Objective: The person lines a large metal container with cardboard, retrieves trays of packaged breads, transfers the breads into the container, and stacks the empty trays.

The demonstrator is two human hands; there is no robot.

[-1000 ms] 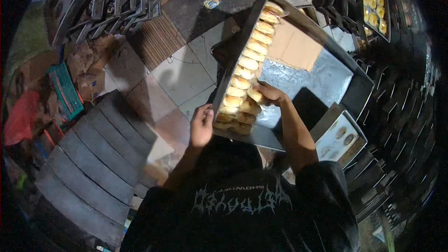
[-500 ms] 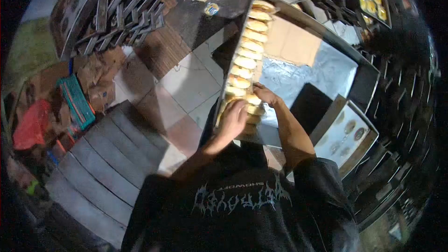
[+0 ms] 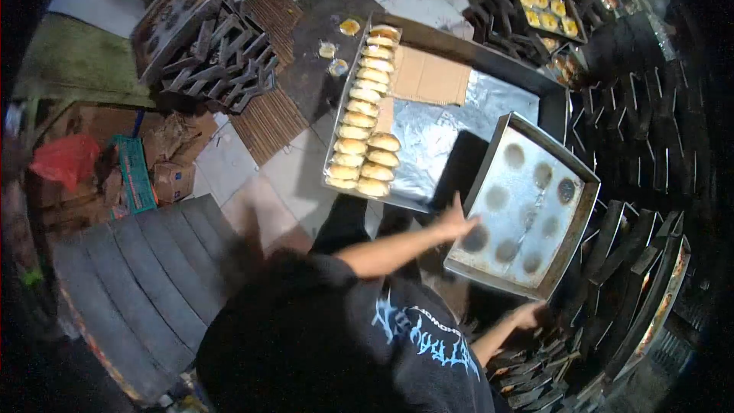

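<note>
My left hand [image 3: 454,223] has its thumb and fingers apart at the left rim of an empty baking tray [image 3: 527,206] marked with dark round spots. By the tray's lower edge is my right hand [image 3: 527,315], fingers stretched out; whether it touches the rim is unclear. Left of the tray stands a large box [image 3: 459,38] lined with shiny sheet and cardboard. Inside it, a long row of wrapped buns [image 3: 359,119] runs along the left wall, with a short second row [image 3: 380,158] beside its near end.
Stacked dark trays [image 3: 627,130] fill the right side. At the upper right is a tray of yellow-topped buns [image 3: 540,1]. Dark slabs [image 3: 145,275] lie at lower left, near a teal bundle [image 3: 136,174] and red bag [image 3: 67,160]. More trays [image 3: 222,53] are piled upper left.
Both hands have left the buns and moved right to the spotted tray. The view has swung, and the box now appears further left, with the short second row uncovered.
</note>
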